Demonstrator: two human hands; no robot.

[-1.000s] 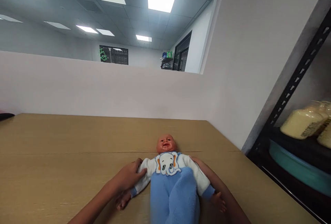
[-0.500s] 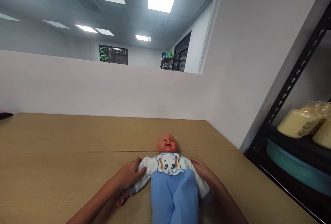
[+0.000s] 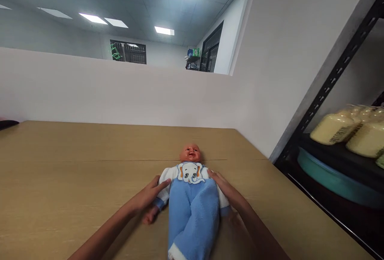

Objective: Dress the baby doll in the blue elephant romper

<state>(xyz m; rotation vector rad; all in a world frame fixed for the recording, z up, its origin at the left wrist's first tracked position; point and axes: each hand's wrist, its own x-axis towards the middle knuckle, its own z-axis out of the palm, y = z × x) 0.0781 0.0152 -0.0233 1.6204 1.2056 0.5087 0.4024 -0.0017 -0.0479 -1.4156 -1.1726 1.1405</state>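
A baby doll (image 3: 192,212) lies face up on the wooden table (image 3: 75,164), dressed in a light blue outfit with white sleeves and an elephant face on the chest. My left hand (image 3: 150,194) is at the doll's sleeve on the left side, thumb over the fabric, the other fingers partly hidden. On the right side, my right hand (image 3: 223,184) rests against the other sleeve near the shoulder, its fingers closed together on the cloth. Both doll hands show below the cuffs, the right one blurred.
A white wall (image 3: 120,92) stands behind the table. On the right, a black metal shelf (image 3: 324,88) holds bagged cream-coloured items (image 3: 336,128) and a teal basin (image 3: 336,176). A dark object (image 3: 8,124) is at the far left edge.
The view has tilted down a little. The doll's arms are drawn closer to its body, its trouser legs are bent toward the left, and my hands are closer together.
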